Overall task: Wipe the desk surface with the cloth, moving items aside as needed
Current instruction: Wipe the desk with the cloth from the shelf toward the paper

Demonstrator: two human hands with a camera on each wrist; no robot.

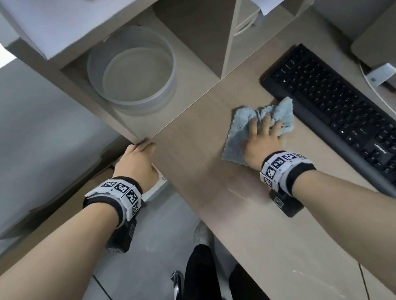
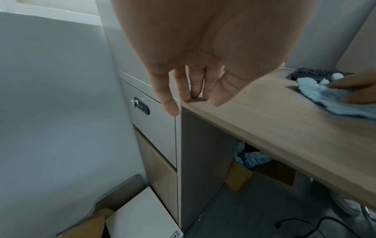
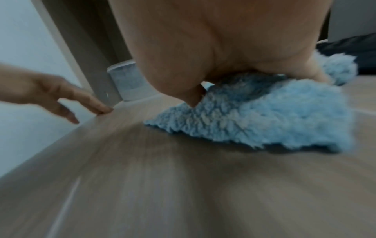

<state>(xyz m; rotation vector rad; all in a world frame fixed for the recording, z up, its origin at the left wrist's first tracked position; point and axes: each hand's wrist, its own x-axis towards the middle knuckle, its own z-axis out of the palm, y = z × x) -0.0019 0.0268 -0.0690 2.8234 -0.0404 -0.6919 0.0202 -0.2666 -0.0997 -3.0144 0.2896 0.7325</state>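
Observation:
A fluffy light-blue cloth [image 1: 237,128] lies crumpled on the wooden desk [image 1: 200,154], just left of the black keyboard [image 1: 341,115]. My right hand [image 1: 265,127] presses down on the cloth with spread fingers; the cloth [image 3: 274,116] bulges out around my palm, and the right wrist view is motion-blurred. My left hand [image 1: 143,150] holds nothing. Its straight fingertips [image 2: 186,95] rest on the desk's left front corner [image 2: 195,100]. In the left wrist view the cloth [image 2: 317,91] and my right hand [image 2: 356,87] are at the far right.
A clear round container [image 1: 133,69] stands in the shelf nook behind the desk. White streaks [image 1: 236,192] mark the desk near my right wrist. A drawer with a combination lock [image 2: 140,105] is left of the corner. Boxes [image 2: 244,175] and a cable [image 2: 305,225] lie underneath.

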